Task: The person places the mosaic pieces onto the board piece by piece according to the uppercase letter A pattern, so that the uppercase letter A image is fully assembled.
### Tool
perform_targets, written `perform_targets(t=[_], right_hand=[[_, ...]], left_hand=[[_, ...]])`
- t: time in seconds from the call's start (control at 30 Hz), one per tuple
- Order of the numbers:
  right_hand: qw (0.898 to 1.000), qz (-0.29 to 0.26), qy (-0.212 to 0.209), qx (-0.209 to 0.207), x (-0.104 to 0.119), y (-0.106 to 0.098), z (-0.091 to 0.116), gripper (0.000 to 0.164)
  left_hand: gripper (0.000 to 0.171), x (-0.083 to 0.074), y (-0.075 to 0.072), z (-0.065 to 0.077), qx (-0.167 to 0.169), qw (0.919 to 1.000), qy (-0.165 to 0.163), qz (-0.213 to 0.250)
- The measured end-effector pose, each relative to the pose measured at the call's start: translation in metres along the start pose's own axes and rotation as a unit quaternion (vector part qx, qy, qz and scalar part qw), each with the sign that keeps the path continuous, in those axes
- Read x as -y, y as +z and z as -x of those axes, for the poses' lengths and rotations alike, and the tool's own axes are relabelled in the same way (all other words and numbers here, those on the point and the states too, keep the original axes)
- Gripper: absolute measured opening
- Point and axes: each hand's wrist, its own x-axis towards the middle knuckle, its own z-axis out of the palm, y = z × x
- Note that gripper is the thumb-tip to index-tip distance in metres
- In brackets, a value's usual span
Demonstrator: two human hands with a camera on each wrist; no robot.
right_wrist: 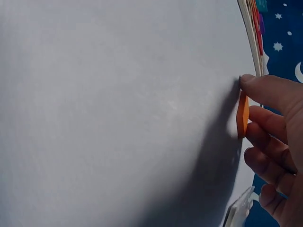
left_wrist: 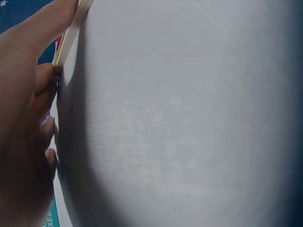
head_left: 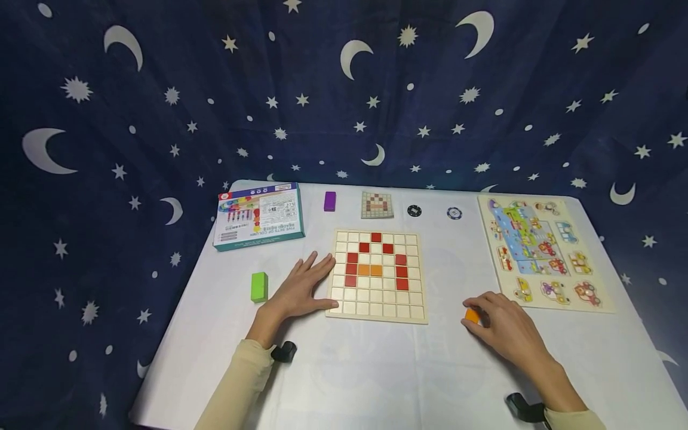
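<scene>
A square wooden grid board (head_left: 392, 295) lies on the table, its cream squares broken by red tiles (head_left: 401, 272) in an arch and two orange tiles (head_left: 370, 270). Against the board's left side rests my left hand (head_left: 301, 291), fingers spread and thumb at the near left corner. The left wrist view shows that thumb (left_wrist: 52, 21) on the board's edge. Right of the board, my right hand (head_left: 505, 328) pinches an orange block (right_wrist: 242, 116) between thumb and fingers, low over the white tabletop. Its exact shape is partly hidden by the fingers.
A green block (head_left: 260, 287) stands left of my left hand. Along the back are a boxed set (head_left: 260, 218), a purple block (head_left: 330, 201), a small pattern card (head_left: 377, 205), a black chip (head_left: 414, 210) and a blue chip (head_left: 454, 213). A vehicle puzzle board (head_left: 586, 239) lies at right.
</scene>
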Motion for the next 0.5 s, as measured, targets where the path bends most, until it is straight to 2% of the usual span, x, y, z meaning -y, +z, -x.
perform_targets(t=[0.13, 0.37, 0.5], right_hand=[[1.000, 0.005, 0.003, 0.002, -0.0026, -0.0051, 0.0002, 0.031], [0.999, 0.007, 0.016, 0.034, -0.0036, -0.0081, 0.0003, 0.024], [1.000, 0.006, 0.011, 0.024, -0.0044, -0.0076, -0.0003, 0.025]], left_hand=[[0.107, 0.0011, 0.0014, -0.0006, 0.002, 1.0000, -0.001, -0.003], [0.107, 0.0028, 0.0017, -0.0014, 0.002, 1.0000, -0.004, -0.009], [0.107, 0.0024, 0.0022, -0.0014, 0.002, 0.9999, -0.007, -0.010]])
